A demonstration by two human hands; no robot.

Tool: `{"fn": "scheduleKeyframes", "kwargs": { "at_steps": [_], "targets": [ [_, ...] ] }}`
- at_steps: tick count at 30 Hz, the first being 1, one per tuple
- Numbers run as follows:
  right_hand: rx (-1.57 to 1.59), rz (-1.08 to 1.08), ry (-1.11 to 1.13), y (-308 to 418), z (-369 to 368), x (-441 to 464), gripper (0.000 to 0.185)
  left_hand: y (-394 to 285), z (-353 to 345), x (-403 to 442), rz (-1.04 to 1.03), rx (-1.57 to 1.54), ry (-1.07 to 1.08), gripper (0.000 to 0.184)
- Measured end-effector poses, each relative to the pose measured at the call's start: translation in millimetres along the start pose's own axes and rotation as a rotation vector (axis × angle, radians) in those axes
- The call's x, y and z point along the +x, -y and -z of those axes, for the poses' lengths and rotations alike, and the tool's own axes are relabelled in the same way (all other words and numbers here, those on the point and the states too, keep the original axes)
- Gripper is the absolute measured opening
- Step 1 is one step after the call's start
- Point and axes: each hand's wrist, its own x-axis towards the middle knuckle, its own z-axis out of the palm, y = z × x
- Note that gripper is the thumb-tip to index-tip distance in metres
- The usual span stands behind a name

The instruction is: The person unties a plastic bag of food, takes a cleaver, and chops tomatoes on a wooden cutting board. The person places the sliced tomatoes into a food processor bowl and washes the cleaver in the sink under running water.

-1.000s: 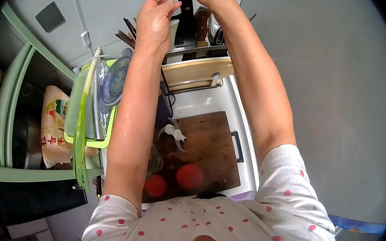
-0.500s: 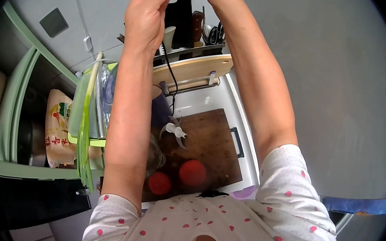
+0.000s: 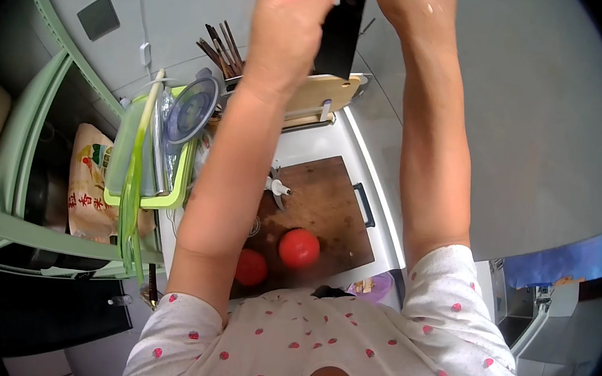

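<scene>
At the top edge of the view my left hand (image 3: 286,32) is raised, its thumb and fingers closed together. My right hand (image 3: 413,5) is up beside it, fingertips curled toward the left hand and partly cut off by the frame. Whatever they pinch is hidden. A flat black slab (image 3: 340,34) hangs between the hands; I cannot tell whether they touch it. Well below lie two tomatoes (image 3: 300,249) on a dark wooden cutting board (image 3: 332,209). A white-hubbed chopper blade (image 3: 278,187) rests there too, partly behind my left forearm.
A light cutting board (image 3: 318,94) stands in a rack by the wall, with chopsticks (image 3: 225,48) to its left. Green onion (image 3: 138,163) lies across a green container (image 3: 189,169) near a round plastic lid (image 3: 193,109). A rice bag (image 3: 88,184) sits in the left shelf.
Both hands have shifted right across the view, and the camera view has moved slightly. The knife handle, scissors and black cord seen before are now out of sight. Chopsticks and the round lid show fully.
</scene>
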Motion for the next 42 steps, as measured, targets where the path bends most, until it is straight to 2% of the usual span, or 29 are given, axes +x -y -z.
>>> {"fn": "scheduleKeyframes", "kwargs": {
  "at_steps": [2, 3, 4, 5, 7, 9, 10, 11, 13, 17, 19, 23, 25, 27, 29, 30, 31, 33, 34, 35, 37, 38, 39, 41, 42],
  "targets": [
    [0.041, -0.141, 0.046, 6, 13, -18, 0.018, 9, -3, -19, 0.054, -0.005, 0.020, 0.048],
    [0.066, -0.004, 0.030, -11, 18, -33, 0.018, 12, -4, -28, 0.101, -0.024, 0.063, 0.050],
    [0.130, -0.031, 0.045, -6, 21, -45, 0.019, 6, -17, -41, 0.064, 0.006, 0.000, 0.051],
    [-0.072, -0.087, 0.120, 4, 35, -62, 0.017, 2, -30, -56, 0.032, 0.035, -0.066, 0.053],
    [-0.125, -0.090, 0.086, -21, 36, -88, 0.025, 11, -33, -83, 0.145, 0.062, -0.141, 0.052],
    [-0.092, -0.139, 0.101, -34, 45, -121, 0.025, 17, -32, -111, 0.222, 0.228, -0.126, 0.048],
    [-0.054, -0.168, 0.100, -38, 48, -136, 0.024, 17, -35, -126, 0.258, 0.206, -0.146, 0.047],
    [-0.055, -0.194, 0.121, -41, 52, -152, 0.024, 15, -37, -139, 0.428, 0.150, -0.117, 0.055],
    [-0.131, -0.217, 0.125, -46, 61, -180, 0.026, 18, -36, -166, 0.402, 0.419, -0.046, 0.054],
    [0.017, -0.262, 0.155, -61, 79, -237, 0.025, 17, -42, -214, 0.396, 0.739, 0.045, 0.055],
    [-0.027, -0.325, 0.186, -58, 88, -261, 0.025, 14, -44, -233, 0.504, 0.635, 0.059, 0.054],
    [0.143, -0.398, 0.172, -62, 108, -303, 0.025, 20, -47, -271, 0.465, 0.614, 0.115, 0.057],
    [0.260, -0.528, 0.163, -55, 121, -318, 0.030, 13, -54, -282, 0.313, 0.736, 0.200, 0.059],
    [0.343, -0.597, 0.182, -39, 136, -330, 0.030, 7, -60, -294, 0.330, 0.732, 0.186, 0.059],
    [0.437, -0.777, 0.102, -31, 153, -346, 0.029, 3, -63, -307, 0.374, 0.637, 0.192, 0.057],
    [0.388, -0.883, 0.070, -34, 161, -358, 0.036, 0, -63, -312, 0.414, 0.613, 0.195, 0.056],
    [0.386, -0.893, 0.075, -44, 170, -370, 0.036, -1, -64, -318, 0.424, 0.612, 0.190, 0.056],
    [0.403, -1.344, 0.085, -57, 178, -392, 0.052, -4, -64, -332, 0.420, 0.628, 0.229, 0.054],
    [0.437, -1.410, 0.129, -61, 173, -401, 0.061, -6, -66, -339, 0.414, 0.614, 0.229, 0.052],
    [0.589, -1.501, 0.157, -62, 169, -405, 0.056, -7, -68, -347, 0.407, 0.604, 0.222, 0.051],
    [0.703, -1.567, 0.044, -67, 154, -412, 0.049, -10, -67, -357, 0.348, 0.628, 0.258, 0.052],
    [0.772, -1.573, 0.046, -78, 152, -422, 0.043, -15, -66, -363, 0.444, 0.595, 0.284, 0.051],
    [0.729, -1.622, -0.030, -65, 139, -412, 0.038, -16, -63, -368, 0.447, 0.614, 0.270, 0.051],
    [0.864, -1.637, 0.072, -85, 134, -422, 0.033, -18, -56, -380, 0.437, 0.637, 0.338, 0.050],
    [0.805, -1.675, 0.032, -77, 126, -414, 0.029, -21, -54, -382, 0.507, 0.601, 0.349, 0.048]
  ]
}}
